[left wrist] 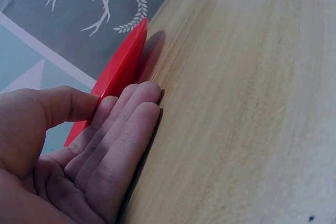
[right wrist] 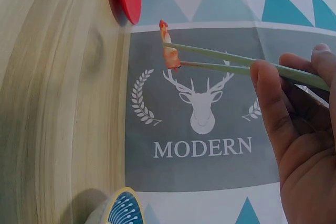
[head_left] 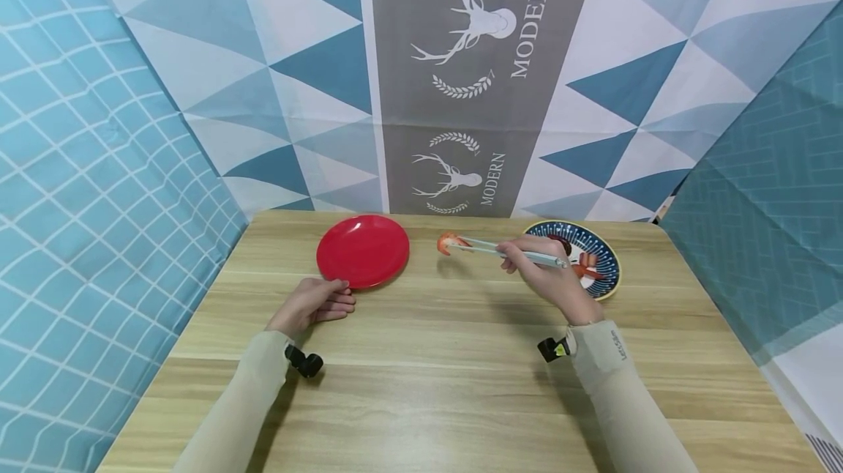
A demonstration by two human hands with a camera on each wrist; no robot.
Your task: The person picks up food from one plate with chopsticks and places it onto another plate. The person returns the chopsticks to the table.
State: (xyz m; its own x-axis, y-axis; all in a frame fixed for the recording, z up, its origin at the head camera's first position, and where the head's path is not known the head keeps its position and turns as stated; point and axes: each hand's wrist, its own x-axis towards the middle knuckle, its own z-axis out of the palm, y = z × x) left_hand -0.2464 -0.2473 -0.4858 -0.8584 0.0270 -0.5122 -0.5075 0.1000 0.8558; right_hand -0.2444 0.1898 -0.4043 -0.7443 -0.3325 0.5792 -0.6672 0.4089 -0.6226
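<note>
A pair of pale green chopsticks [head_left: 507,250] is gripped in my right hand [head_left: 543,268]. Between their tips hangs an orange-and-white shrimp [head_left: 451,242], held above the table; the right wrist view shows the shrimp [right wrist: 169,48] pinched near its middle. My left hand [head_left: 317,304] is at the near edge of a red plate [head_left: 363,250]. In the left wrist view, the thumb lies on the rim of the red plate [left wrist: 119,66] and the fingers reach beneath it, pinching the edge. Nothing lies on the red plate.
Partly behind my right hand stands a blue patterned plate [head_left: 609,261] with a yellow rim, holding sausage-like pieces [head_left: 587,266] and a dark round item. A patterned cloth [head_left: 461,92] rises behind the wooden table [head_left: 421,385]; blue cloths hang at both sides.
</note>
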